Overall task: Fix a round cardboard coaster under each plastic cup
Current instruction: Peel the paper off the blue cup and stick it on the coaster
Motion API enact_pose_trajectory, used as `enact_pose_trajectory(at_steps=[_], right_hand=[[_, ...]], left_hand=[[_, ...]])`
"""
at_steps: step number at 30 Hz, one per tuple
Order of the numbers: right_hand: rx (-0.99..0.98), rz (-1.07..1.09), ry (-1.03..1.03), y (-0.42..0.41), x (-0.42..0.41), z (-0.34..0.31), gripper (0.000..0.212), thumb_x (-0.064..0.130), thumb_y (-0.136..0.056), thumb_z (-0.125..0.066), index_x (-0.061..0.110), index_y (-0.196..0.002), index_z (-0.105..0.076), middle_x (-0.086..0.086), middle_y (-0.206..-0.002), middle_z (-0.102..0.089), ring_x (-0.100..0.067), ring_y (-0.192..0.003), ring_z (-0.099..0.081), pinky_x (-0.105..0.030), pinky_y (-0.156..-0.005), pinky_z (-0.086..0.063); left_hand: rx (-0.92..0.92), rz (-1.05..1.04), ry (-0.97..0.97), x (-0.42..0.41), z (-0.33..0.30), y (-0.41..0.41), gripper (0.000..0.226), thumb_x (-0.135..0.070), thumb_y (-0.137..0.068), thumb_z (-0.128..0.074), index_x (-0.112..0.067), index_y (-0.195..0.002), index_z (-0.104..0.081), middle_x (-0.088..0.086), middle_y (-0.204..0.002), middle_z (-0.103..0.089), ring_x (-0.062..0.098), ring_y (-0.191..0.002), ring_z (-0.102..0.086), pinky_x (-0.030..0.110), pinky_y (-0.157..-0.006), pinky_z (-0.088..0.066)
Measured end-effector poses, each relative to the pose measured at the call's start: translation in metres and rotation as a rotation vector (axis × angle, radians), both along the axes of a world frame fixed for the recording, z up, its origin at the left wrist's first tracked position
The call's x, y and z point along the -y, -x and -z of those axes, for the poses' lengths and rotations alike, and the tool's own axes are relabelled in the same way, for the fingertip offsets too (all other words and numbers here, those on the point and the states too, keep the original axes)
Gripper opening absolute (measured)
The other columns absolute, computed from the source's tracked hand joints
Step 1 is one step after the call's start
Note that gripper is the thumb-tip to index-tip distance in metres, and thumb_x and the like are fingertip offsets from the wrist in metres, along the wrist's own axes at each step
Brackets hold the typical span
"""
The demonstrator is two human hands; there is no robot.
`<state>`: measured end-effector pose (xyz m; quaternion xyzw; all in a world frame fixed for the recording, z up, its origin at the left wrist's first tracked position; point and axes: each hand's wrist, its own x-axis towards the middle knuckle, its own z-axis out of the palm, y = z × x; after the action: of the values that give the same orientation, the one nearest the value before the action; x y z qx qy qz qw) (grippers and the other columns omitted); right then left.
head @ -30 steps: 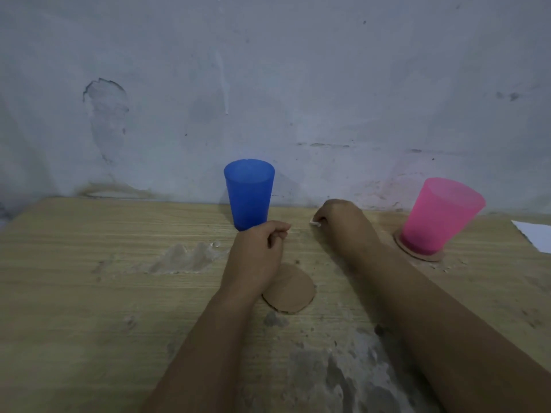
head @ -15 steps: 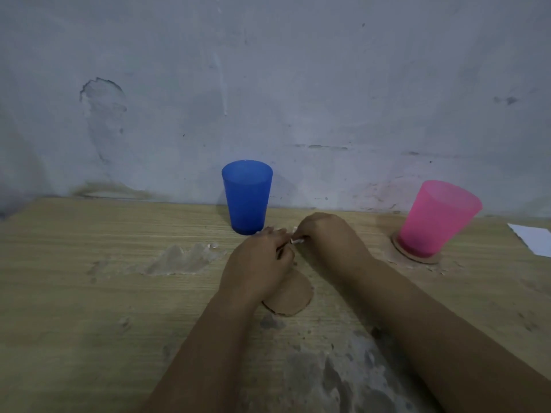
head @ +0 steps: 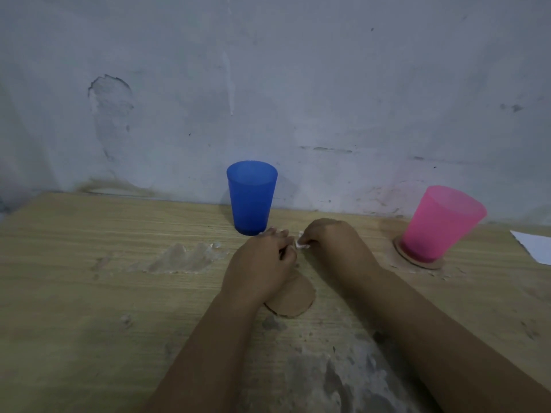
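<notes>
A blue plastic cup (head: 252, 198) stands upright at the back of the wooden table (head: 89, 293), with no coaster under it. A pink cup (head: 441, 225) at the right rests tilted on a round cardboard coaster (head: 423, 262). A second loose coaster (head: 293, 298) lies flat in the middle, partly hidden by my left hand (head: 259, 266). My left hand is curled, fingertips meeting my right hand (head: 331, 242). Between the fingertips of both hands is a small white piece (head: 301, 244), pinched by my right fingers.
A white sheet of paper (head: 533, 245) lies at the table's right edge. A grey wall rises right behind the cups. Worn, scraped patches mark the tabletop at the left middle (head: 185, 259) and near the front (head: 328, 380).
My right hand has come left from beside the pink cup to meet my left hand, bringing the small white piece. My left hand stayed over the loose coaster.
</notes>
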<state>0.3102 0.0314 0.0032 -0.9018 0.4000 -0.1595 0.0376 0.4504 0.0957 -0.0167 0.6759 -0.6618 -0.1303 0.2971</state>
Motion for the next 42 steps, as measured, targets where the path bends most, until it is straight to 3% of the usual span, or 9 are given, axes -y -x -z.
enact_pose_trajectory(at_steps=[3,7,11,15,19,22,25,32,42], right_hand=[[-0.016,0.049,0.018,-0.014,0.015,0.002,0.019,0.01,-0.082,-0.06,0.014,-0.095,-0.073,-0.008,-0.098,-0.067,-0.023,-0.094,-0.06,-0.028,-0.08,-0.043],[-0.043,0.146,0.011,-0.013,0.034,-0.005,0.024,0.005,-0.081,-0.058,0.011,-0.101,-0.07,-0.01,-0.105,-0.065,-0.027,-0.098,-0.059,-0.036,-0.086,-0.049],[-0.074,0.223,-0.017,0.008,0.028,-0.01,0.021,0.003,-0.071,-0.065,0.008,-0.09,-0.072,-0.013,-0.098,-0.063,-0.03,-0.094,-0.059,-0.03,-0.08,-0.046],[0.001,0.12,-0.014,0.007,-0.004,-0.005,0.017,0.007,-0.071,-0.068,0.014,-0.085,-0.073,-0.005,-0.092,-0.065,-0.022,-0.087,-0.06,-0.024,-0.074,-0.04],[-0.024,0.099,0.035,-0.017,-0.004,0.0,0.017,0.015,-0.079,-0.059,0.014,-0.089,-0.073,-0.004,-0.091,-0.064,-0.022,-0.085,-0.06,-0.032,-0.075,-0.05],[-0.003,0.15,0.081,-0.029,0.008,0.0,0.017,0.015,-0.08,-0.058,0.009,-0.087,-0.072,-0.009,-0.092,-0.063,-0.025,-0.084,-0.059,-0.031,-0.071,-0.048],[-0.05,0.165,0.087,-0.029,0.02,-0.002,0.021,0.012,-0.083,-0.056,0.007,-0.098,-0.07,-0.011,-0.101,-0.063,-0.026,-0.091,-0.059,-0.034,-0.079,-0.05],[-0.15,0.334,0.009,0.016,0.018,-0.014,0.02,0.011,-0.08,-0.061,0.006,-0.098,-0.068,-0.012,-0.103,-0.061,-0.028,-0.099,-0.057,-0.032,-0.082,-0.045],[-0.082,0.296,-0.027,-0.026,-0.037,-0.02,0.016,0.005,-0.087,-0.05,0.003,-0.093,-0.065,-0.009,-0.089,-0.057,-0.027,-0.087,-0.055,-0.03,-0.069,-0.037]], left_hand=[[0.001,-0.005,-0.001,0.0,-0.001,0.001,0.041,-0.032,-0.094,-0.043,-0.028,-0.134,-0.05,0.0,-0.145,-0.044,0.012,-0.132,-0.041,0.031,-0.104,-0.036],[-0.019,0.02,-0.008,-0.002,-0.005,0.001,0.042,-0.032,-0.094,-0.045,-0.024,-0.135,-0.05,-0.007,-0.147,-0.04,0.006,-0.139,-0.028,0.026,-0.108,-0.027],[-0.053,0.021,0.002,-0.002,-0.005,-0.001,0.042,-0.031,-0.095,-0.046,-0.022,-0.135,-0.05,-0.009,-0.146,-0.042,0.003,-0.139,-0.027,0.024,-0.109,-0.024],[-0.06,-0.014,0.023,-0.003,-0.005,0.001,0.038,-0.029,-0.095,-0.045,-0.02,-0.13,-0.056,-0.006,-0.141,-0.05,0.007,-0.134,-0.037,0.025,-0.103,-0.032],[-0.033,-0.032,0.025,-0.007,-0.009,0.004,0.033,-0.026,-0.095,-0.044,-0.017,-0.121,-0.061,0.003,-0.124,-0.061,0.016,-0.115,-0.055,0.032,-0.093,-0.044],[-0.032,-0.031,0.038,-0.005,-0.009,0.003,0.033,-0.025,-0.095,-0.043,-0.019,-0.122,-0.061,0.004,-0.121,-0.062,0.018,-0.112,-0.056,0.033,-0.091,-0.045],[-0.049,-0.032,0.039,-0.003,-0.008,0.002,0.033,-0.025,-0.094,-0.044,-0.016,-0.12,-0.062,0.004,-0.122,-0.062,0.017,-0.113,-0.055,0.033,-0.093,-0.044],[-0.117,-0.034,0.054,-0.004,-0.006,0.001,0.036,-0.027,-0.095,-0.046,-0.019,-0.128,-0.058,-0.005,-0.131,-0.058,0.01,-0.123,-0.049,0.023,-0.097,-0.037],[-0.167,-0.064,0.083,-0.006,-0.008,0.002,0.03,-0.025,-0.096,-0.047,-0.025,-0.121,-0.063,-0.007,-0.114,-0.067,0.004,-0.098,-0.059,0.015,-0.077,-0.04]])
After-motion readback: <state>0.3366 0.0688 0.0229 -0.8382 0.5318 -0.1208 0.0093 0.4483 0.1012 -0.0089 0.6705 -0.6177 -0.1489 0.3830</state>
